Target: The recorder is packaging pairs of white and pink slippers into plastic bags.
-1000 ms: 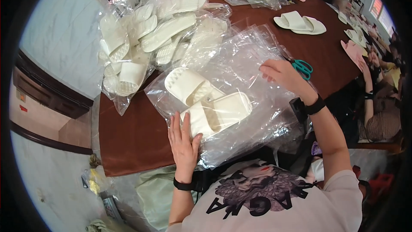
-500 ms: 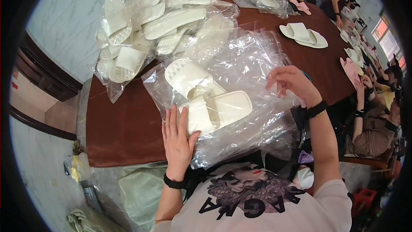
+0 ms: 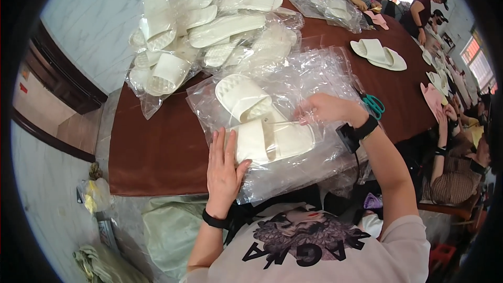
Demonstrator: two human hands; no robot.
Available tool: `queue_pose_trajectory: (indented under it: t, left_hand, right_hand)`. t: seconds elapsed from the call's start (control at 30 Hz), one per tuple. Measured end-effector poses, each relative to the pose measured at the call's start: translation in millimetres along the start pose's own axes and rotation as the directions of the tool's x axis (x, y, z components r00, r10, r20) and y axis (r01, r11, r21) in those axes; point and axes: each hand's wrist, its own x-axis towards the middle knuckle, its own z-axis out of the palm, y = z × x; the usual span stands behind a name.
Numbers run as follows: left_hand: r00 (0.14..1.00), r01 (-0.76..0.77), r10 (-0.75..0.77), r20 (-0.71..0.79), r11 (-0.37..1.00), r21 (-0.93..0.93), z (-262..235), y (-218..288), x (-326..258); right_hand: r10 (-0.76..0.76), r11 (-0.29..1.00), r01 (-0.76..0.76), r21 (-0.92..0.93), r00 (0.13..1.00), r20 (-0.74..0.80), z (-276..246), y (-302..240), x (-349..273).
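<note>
A pair of cream slide slippers lies on a stack of clear plastic bags [image 3: 309,78], one slipper [image 3: 251,141] nearer me and the other [image 3: 238,91] just beyond, overlapping it. My left hand [image 3: 222,173] rests with fingers stretched out, its fingertips and thumb against the left end of the near slipper. Over the right part of the pair, my right hand [image 3: 332,111] is closed, its fingertips pinching film of a clear bag. Shiny film lies across the right end of the near slipper. Exactly which layer the fingers hold is hard to make out.
A heap of bagged cream slippers [image 3: 225,29] stands at the far left of the brown table [image 3: 152,152]. Teal-handled scissors [image 3: 373,106] lie right of my right hand. Another cream pair [image 3: 378,55] sits beyond. Co-workers [image 3: 453,170] work along the right side with pink and cream slippers.
My right hand has moved left and closed on the plastic film, which now covers the near slipper's right end. The scissors have come into sight. My left hand stays against the slipper.
</note>
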Motion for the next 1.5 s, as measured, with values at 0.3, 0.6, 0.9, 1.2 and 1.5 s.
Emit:
queue_pose_trajectory:
  t: [0.3, 0.6, 0.9, 1.2, 1.5]
  left_hand:
    - [1.000, -0.007, 0.007, 0.010, 0.999, -0.042, 1, -5, 0]
    - [0.998, -0.048, 0.047, 0.039, 0.999, 0.022, 0, -2, 1]
    - [0.994, -0.083, 0.078, 0.080, 0.995, 0.055, -5, 0, 1]
    - [0.988, -0.095, 0.073, 0.134, 0.981, 0.167, 1, -3, 1]
    - [0.981, -0.119, 0.076, 0.178, 0.962, 0.246, 4, -2, 3]
  right_hand:
    - [-0.209, 0.971, 0.198, 0.132, 0.975, 0.077, 12, -6, 18]
    - [0.009, 0.999, -0.007, -0.054, 0.999, 0.033, 15, -3, 15]
    - [-0.111, 0.981, 0.112, 0.157, 0.994, -0.020, 22, -13, 6]
    - [-0.052, 0.996, 0.063, 0.059, 0.985, -0.163, -8, -17, -33]
    - [-0.041, 0.990, 0.081, 0.113, 0.947, -0.319, 4, 12, -41]
